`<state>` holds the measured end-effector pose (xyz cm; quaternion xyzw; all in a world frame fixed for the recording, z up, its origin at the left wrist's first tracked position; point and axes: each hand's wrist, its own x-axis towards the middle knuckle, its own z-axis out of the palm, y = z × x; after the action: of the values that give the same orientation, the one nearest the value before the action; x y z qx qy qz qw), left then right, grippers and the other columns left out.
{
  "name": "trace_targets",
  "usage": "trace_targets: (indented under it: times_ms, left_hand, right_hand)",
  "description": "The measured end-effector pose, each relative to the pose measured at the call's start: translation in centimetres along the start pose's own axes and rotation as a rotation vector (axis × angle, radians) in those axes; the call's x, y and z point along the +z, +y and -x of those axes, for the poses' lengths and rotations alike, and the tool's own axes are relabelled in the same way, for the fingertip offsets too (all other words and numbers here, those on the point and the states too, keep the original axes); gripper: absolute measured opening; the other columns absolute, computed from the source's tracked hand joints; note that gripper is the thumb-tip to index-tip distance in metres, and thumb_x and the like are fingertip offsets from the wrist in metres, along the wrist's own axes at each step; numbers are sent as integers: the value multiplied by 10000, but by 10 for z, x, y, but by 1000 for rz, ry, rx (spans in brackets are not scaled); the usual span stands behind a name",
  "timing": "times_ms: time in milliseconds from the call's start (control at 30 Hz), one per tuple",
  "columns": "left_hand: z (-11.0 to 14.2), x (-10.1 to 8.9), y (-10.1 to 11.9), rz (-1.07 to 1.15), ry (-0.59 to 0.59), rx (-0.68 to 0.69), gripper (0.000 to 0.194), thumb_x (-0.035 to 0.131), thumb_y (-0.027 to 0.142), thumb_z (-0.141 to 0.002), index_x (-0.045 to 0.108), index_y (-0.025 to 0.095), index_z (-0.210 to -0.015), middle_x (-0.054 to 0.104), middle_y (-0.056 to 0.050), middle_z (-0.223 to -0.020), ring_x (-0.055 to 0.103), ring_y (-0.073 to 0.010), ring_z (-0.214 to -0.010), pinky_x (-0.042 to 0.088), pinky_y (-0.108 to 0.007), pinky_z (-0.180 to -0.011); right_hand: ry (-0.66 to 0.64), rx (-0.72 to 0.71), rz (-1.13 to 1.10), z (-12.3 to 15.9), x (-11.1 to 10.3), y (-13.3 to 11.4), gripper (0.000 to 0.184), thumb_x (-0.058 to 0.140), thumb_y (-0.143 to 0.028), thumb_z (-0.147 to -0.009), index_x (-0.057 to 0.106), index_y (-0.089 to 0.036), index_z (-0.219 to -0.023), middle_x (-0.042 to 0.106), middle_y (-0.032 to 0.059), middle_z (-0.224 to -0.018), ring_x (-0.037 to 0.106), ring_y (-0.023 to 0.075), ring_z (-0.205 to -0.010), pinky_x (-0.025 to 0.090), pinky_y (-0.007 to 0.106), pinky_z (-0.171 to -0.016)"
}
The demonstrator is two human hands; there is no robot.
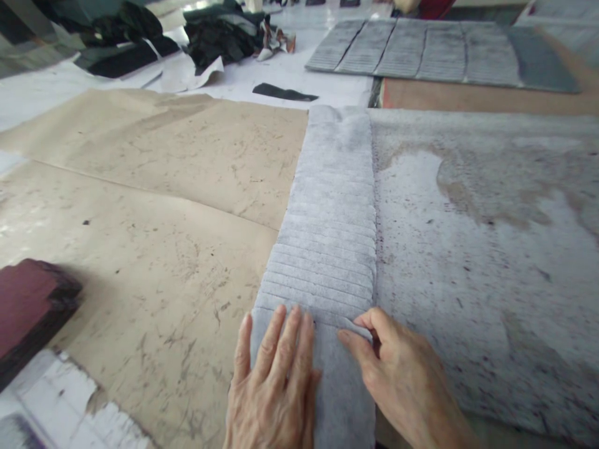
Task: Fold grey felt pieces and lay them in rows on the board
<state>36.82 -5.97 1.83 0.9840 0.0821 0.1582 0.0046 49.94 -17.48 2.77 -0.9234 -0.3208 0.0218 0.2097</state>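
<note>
A long row of overlapping grey fabric pieces runs away from me down the middle of the table, each piece showing only a narrow strip of its edge. On the nearest piece my left hand lies flat, fingers stretched forward. My right hand pinches the right edge of that same piece between thumb and forefinger. The other fingers of my right hand are curled and partly hidden.
Brown paper covers the table on the left, and a stained grey sheet lies on the right. A maroon block sits at the left edge. Behind are dark material piles and a board with grey strips.
</note>
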Motion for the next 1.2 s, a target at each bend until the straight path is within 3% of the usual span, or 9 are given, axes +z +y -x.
trace_targets:
  times_ms: [100,267,400,500,600,867,1200]
  left_hand:
    - [6,2,4,-4,-57,71,511,485,330,-829,430,134,-1297,447,-97,-1348,372,-268,-1254,103,-431,-1105]
    - [8,4,2,18,-75,67,525,469,374,-839,415,149,-1311,430,-95,-1361,360,-269,-1263,130,-407,-1095]
    - [6,2,3,56,-27,46,488,456,377,-847,467,137,-1272,463,-94,-1336,393,-261,-1240,145,-392,-1091]
    - [6,2,4,71,-7,42,473,459,366,-844,486,134,-1255,488,-93,-1314,410,-255,-1227,155,-385,-1088]
    - [6,3,3,72,-3,60,462,464,349,-839,493,136,-1248,492,-92,-1310,409,-252,-1229,157,-384,-1086]
    - [5,2,-1,59,10,71,460,456,344,-845,503,94,-1227,509,-95,-1293,422,-249,-1219,182,-375,-1077]
    - [2,0,-2,76,4,62,425,444,309,-856,510,100,-1220,510,-75,-1296,414,-241,-1227,224,-372,-1062]
  right_hand:
    - [95,-70,58,3,2,-4,278,387,-375,-839,511,-217,-647,574,-10,-481,552,163,-399,378,263,-393]
    - [232,-70,124,13,0,-5,321,350,-412,-880,544,-185,-762,609,35,-592,601,174,-536,408,260,-450]
    - [290,-145,12,21,-9,-2,187,434,-300,-874,552,-158,-902,630,62,-770,601,159,-705,468,266,-642]
    - [235,-226,-52,24,-12,-1,133,463,-215,-853,551,-166,-940,627,53,-830,588,151,-763,465,269,-705]
    - [165,-194,-54,22,-9,-1,126,440,-218,-840,550,-174,-882,621,35,-756,595,153,-680,475,264,-598]
    - [-46,115,-166,11,-11,2,305,479,-492,-759,559,-238,-611,563,-30,-455,555,137,-393,410,218,-354]
    - [-12,73,-165,8,-7,3,327,463,-466,-737,498,-238,-505,510,-48,-402,515,121,-347,368,199,-297]
